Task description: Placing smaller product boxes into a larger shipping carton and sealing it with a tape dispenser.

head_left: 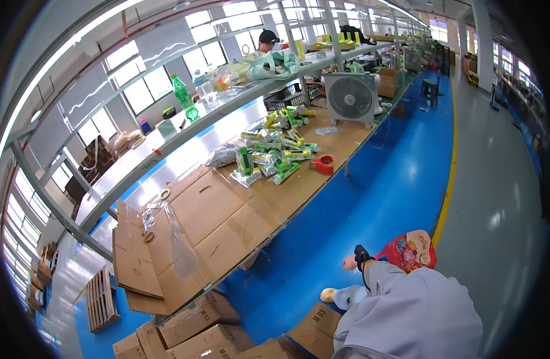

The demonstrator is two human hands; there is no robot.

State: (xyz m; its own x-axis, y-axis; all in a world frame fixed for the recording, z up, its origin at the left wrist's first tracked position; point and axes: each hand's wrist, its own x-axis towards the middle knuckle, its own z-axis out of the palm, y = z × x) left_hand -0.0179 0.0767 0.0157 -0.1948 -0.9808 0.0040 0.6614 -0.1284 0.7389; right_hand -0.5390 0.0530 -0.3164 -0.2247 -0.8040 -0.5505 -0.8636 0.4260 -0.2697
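Observation:
My right hand (pixel 350 262) is low in the right half of the view, below a black wristband and a pale grey-lavender sleeve (pixel 406 305). Its fingers look curled, though small and partly hidden. A red hand fan with a flower print (pixel 409 251) spreads out behind the wrist, and its narrow end runs toward this hand; the grip itself is covered. My left hand does not show. Across from me, a cardboard-covered table (pixel 227 209) bears a heap of green-and-yellow items in clear wrapping (pixel 272 146). A red tape dispenser (pixel 323 164) sits beside the heap.
Cardboard boxes (pixel 203 317) stand on the blue floor below the table's near end. A box fan (pixel 350 97) is farther along the table. On the raised shelf stands a green bottle (pixel 184 97). Another person (pixel 268 40) in a black cap is behind it. A wooden pallet (pixel 101 299) lies left.

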